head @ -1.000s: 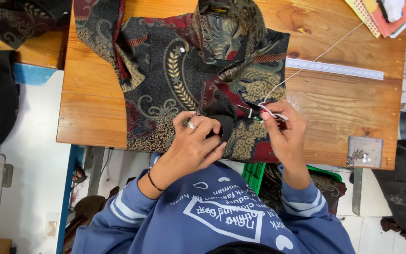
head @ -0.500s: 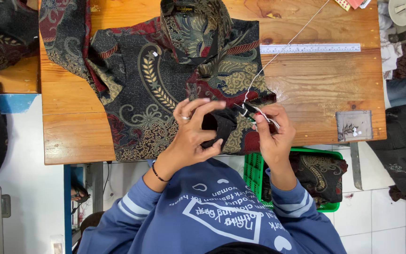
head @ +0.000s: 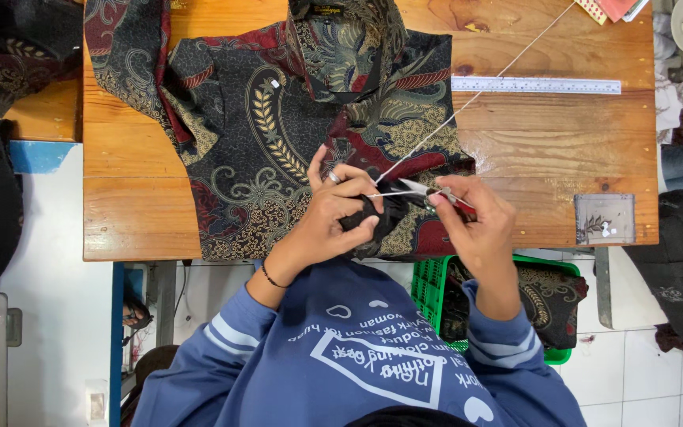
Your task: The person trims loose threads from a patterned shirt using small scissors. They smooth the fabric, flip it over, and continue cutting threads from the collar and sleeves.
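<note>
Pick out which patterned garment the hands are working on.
The dark patterned shirt spread flat on the wooden table; both hands pinch its hem. The others lie bunched in the green basket and at the table's far-left corner.

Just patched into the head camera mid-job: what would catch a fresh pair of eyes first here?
The patterned dark shirt, in red, gold and black, spreads over most of the wooden table. At its lower edge the left hand pinches a fold of the fabric while the right hand holds small thread snips against it. A taut white thread runs from there up to the top right, crossing a metal ruler.
</note>
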